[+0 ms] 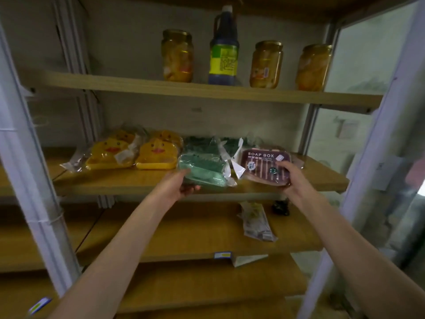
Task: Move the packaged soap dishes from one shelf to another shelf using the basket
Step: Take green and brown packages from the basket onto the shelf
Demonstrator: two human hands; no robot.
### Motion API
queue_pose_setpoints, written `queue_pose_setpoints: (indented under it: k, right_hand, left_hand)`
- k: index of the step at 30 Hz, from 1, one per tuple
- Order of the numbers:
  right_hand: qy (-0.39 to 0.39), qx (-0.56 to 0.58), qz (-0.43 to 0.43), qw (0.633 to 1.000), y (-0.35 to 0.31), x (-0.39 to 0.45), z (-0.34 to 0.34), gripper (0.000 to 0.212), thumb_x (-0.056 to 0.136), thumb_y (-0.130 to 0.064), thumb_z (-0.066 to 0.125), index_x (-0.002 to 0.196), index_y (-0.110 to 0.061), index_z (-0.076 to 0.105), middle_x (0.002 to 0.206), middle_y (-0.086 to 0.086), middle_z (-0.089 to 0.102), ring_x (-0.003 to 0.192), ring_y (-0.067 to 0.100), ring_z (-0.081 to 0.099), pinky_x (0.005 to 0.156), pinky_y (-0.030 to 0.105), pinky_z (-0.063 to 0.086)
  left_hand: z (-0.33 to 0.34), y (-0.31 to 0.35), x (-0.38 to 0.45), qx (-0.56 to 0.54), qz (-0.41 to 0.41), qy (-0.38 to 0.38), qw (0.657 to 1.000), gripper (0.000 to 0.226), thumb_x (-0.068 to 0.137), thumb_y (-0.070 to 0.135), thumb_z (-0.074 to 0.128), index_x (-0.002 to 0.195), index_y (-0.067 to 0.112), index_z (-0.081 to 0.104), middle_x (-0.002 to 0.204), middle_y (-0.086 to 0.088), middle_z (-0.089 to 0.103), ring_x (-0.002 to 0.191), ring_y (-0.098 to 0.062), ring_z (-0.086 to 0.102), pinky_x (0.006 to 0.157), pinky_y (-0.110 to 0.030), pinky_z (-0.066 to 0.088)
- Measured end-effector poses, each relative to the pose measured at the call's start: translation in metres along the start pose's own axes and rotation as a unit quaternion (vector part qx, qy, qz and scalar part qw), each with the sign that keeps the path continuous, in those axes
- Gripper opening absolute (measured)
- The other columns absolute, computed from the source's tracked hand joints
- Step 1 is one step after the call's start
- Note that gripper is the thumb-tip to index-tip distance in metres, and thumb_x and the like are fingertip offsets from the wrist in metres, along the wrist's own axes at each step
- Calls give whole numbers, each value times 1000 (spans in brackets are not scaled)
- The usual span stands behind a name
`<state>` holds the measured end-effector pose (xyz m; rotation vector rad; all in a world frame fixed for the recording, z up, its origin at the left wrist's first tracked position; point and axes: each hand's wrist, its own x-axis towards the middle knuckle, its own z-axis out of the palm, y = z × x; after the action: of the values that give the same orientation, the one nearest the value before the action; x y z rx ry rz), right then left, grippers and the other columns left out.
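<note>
Packaged soap dishes lie in a row on the middle wooden shelf (147,180). My left hand (181,186) grips the near end of a green soap dish (204,168) in clear wrap at the shelf's front. My right hand (287,176) holds a maroon pack marked SOAP BOX (262,165), thumb on top and fingers underneath. Two yellow duck-faced dishes (128,154) sit to the left, with more yellow ones behind them. Darker green packs (207,145) lie further back. No basket is in view.
Three jars of preserved fruit (177,56) and a dark bottle (223,46) stand on the shelf above. The shelf below holds a flat packet (256,221) and a small dark object (281,207). White uprights (30,171) frame both sides. A glass door (377,134) is at the right.
</note>
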<state>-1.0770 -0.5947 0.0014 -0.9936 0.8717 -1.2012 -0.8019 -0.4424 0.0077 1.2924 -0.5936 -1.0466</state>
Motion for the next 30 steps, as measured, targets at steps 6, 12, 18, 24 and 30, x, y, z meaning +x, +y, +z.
queue_pose_setpoints:
  k: [6,12,18,24,30]
  right_hand:
    - [1,1,-15,1000,-6,35,-12,39,86,-13,72,124,-16,62,109,11,76,97,25,74,83,41,57]
    - [-1,5,-4,1000,-13,65,-32,50,85,-14,72,133,-15,58,113,13,75,101,29,74,73,37,60]
    - [9,12,-3,1000,-34,87,-50,19,94,-14,59,112,-8,63,105,14,74,92,26,72,84,42,57]
    - [55,34,-24,998,-68,115,-77,14,96,-12,57,108,-7,61,104,15,72,92,27,71,72,40,57]
    - [110,32,4,993,-90,162,-91,31,100,-23,59,128,-9,58,124,9,67,100,25,66,86,44,51]
  left_hand:
    - [2,-8,32,382,102,95,913,58,102,52,44,135,4,46,107,-17,63,86,-26,67,73,-36,58]
    - [2,-22,40,692,308,178,628,85,89,83,18,143,23,42,142,-13,38,127,-31,42,102,-49,39]
    - [1,-25,50,748,348,34,564,67,92,74,20,141,36,46,142,8,51,134,-14,39,114,-44,23]
    - [5,-23,60,742,342,59,574,73,85,76,22,134,34,55,133,6,59,127,-16,49,112,-46,30]
    - [26,-24,64,700,408,118,574,63,85,72,34,115,27,66,115,1,65,114,-21,57,105,-49,36]
